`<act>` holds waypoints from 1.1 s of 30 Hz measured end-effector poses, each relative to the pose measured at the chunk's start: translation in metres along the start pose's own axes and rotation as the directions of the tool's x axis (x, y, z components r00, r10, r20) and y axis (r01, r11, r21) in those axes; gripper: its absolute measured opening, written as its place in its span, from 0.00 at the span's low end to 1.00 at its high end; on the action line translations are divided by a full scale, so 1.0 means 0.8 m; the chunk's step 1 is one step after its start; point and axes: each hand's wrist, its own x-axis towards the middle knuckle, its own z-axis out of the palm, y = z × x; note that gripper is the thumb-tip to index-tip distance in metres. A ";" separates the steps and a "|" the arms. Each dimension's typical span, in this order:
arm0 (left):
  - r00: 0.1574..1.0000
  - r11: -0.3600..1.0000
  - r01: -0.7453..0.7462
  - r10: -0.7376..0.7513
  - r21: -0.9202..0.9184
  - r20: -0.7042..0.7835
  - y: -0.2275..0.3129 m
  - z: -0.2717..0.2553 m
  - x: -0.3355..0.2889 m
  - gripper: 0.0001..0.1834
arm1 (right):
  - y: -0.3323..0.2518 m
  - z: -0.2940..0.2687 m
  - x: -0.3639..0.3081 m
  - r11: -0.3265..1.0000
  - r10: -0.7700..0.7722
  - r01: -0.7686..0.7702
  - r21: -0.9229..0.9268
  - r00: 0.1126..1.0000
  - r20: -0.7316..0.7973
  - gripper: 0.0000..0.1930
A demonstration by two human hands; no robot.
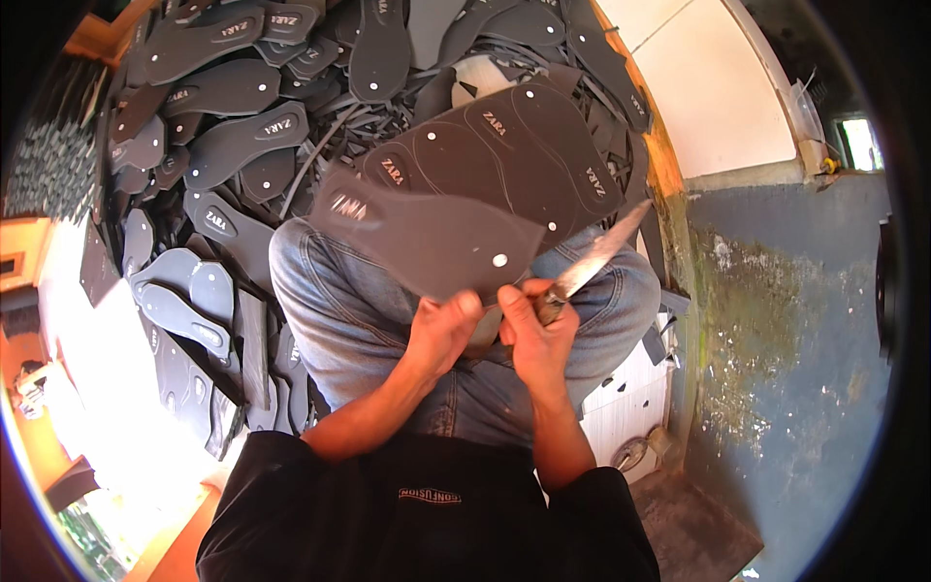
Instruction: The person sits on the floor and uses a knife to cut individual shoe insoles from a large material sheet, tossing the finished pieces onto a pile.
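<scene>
My left hand [443, 335] pinches the near edge of a dark grey sandal sole piece [427, 233] between thumb and fingers. The piece is tilted above my lap, with a white dot near its right end and some blur at its left. My right hand [540, 339] is closed round the handle of a knife [599, 257], whose worn blade points up and right. The right thumb also lies at the sole piece's near edge. Beyond it, a larger dark sheet [514, 155] with several sole outlines rests across my knees, partly covered by the piece.
Cut soles [247, 145] lie heaped ahead and to the left. Thin offcut strips [383, 126] are scattered ahead among them. On the right stand a stained blue-grey wall [776, 320] and a white tiled surface [713, 87]. A round metal object [630, 453] lies at the lower right.
</scene>
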 end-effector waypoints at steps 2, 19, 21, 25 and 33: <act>0.991 0.995 0.015 -0.029 -0.099 -0.134 -0.003 0.001 -0.006 0.18 | -0.005 0.000 -0.009 0.997 0.062 -0.062 -0.054 0.998 0.008 0.11; 0.926 0.965 0.224 -0.254 -0.134 -0.280 -0.011 0.009 -0.067 0.10 | 0.017 -0.093 -0.093 0.449 0.067 -0.112 -0.886 0.994 -0.091 0.16; 0.938 0.969 0.227 -0.244 -0.098 -0.247 -0.007 -0.007 -0.073 0.10 | 0.016 -0.086 -0.091 0.455 0.125 -0.123 -0.882 0.989 -0.074 0.15; 0.941 0.970 0.241 -0.241 -0.028 -0.238 -0.004 -0.029 -0.084 0.11 | 0.016 -0.074 -0.056 0.444 0.158 0.025 -0.896 0.982 0.105 0.13; 0.910 0.939 0.343 -0.324 0.031 -0.260 0.017 -0.067 -0.126 0.16 | 0.013 -0.046 -0.010 0.784 0.580 -0.501 -0.366 0.802 0.145 0.12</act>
